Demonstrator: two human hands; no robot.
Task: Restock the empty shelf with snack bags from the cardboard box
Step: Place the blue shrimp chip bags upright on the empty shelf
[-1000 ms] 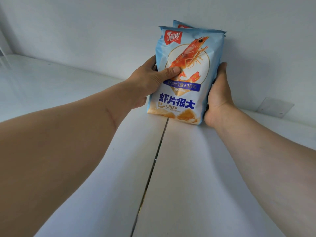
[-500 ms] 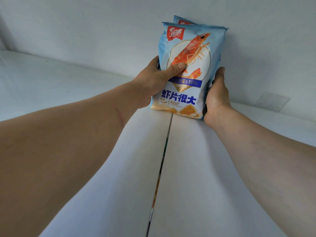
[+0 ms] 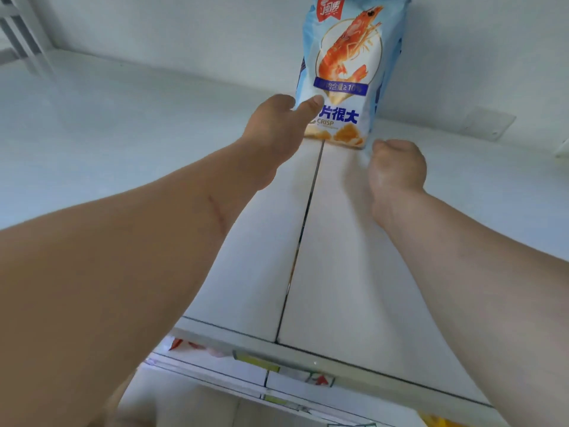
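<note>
Head view looks along a white shelf board [image 3: 354, 241] toward a white back wall [image 3: 184, 29], with a thin dark seam [image 3: 303, 229] running down the middle of the board from front to back. At the far end of the shelf, a light-blue plastic snack bag with an orange prawn picture and blue Chinese lettering [image 3: 348, 66] stands upright, its base on the board just right of the seam and its back close against the wall. A darker blue edge shows along its right side, which may be a second bag behind it; the view does not make this clear.

The left hand [image 3: 278, 134] reaches to the lower left corner of the bag. Its thumb lies across the bag's front, touching the printed face, while the fingers are hidden behind the hand, so a true grip cannot be confirmed. The right hand [image 3: 397, 167] sits on the shelf just in front of the bag's lower right corner, fingers curled loosely under, holding nothing; whether the knuckles touch the bag cannot be told.

A small pale square plate [image 3: 489, 123] is fixed low on the wall to the right. Below the shelf's front lip [image 3: 308, 352], blurred colourful packets [image 3: 197, 346] show on a lower level
</note>
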